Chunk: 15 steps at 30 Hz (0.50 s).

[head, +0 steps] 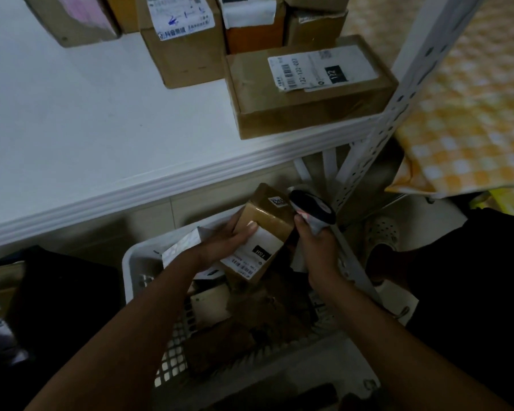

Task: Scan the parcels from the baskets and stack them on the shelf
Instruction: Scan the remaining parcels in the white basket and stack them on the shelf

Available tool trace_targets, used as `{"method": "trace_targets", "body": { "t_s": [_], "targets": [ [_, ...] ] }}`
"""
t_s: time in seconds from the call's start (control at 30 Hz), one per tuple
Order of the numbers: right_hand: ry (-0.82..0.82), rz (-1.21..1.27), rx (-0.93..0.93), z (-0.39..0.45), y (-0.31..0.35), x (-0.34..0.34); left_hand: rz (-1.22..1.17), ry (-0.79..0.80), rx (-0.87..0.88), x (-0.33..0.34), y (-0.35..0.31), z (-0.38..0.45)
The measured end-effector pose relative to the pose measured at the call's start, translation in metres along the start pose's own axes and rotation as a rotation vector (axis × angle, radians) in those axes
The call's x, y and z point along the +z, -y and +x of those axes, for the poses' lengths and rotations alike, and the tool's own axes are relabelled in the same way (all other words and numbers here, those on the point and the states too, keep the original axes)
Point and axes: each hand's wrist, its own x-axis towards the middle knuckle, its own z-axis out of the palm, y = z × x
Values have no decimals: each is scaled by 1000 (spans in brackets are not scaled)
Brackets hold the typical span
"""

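Holding a small cardboard parcel (261, 229) tilted at lower centre, left hand (232, 237) grips it label-up, likely so the barcode faces the scanner. Right hand (316, 241) is wrapped round the handheld scanner (312, 209), its head just beside the parcel's upper end. Both hover over a white plastic basket (134, 262); more brown parcels lie inside, dim. Above, the white shelf (101, 129) carries boxes at upper right, a labelled flat box (309, 87) nearest its edge.
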Motion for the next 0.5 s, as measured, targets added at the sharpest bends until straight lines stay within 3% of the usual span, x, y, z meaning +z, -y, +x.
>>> {"method": "trace_targets", "body": {
  "t_s": [0.2,0.33,0.5],
  "targets": [
    [23,20,71,-3,7,-2,-238,-11,-71,19,-17,-21],
    [92,211,79,-10,16,-8,-231,-88,-112,25,-28,-51],
    [93,157,44,-12,15,-19,-317,-152,-154,38,-10,-63]
  ]
}}
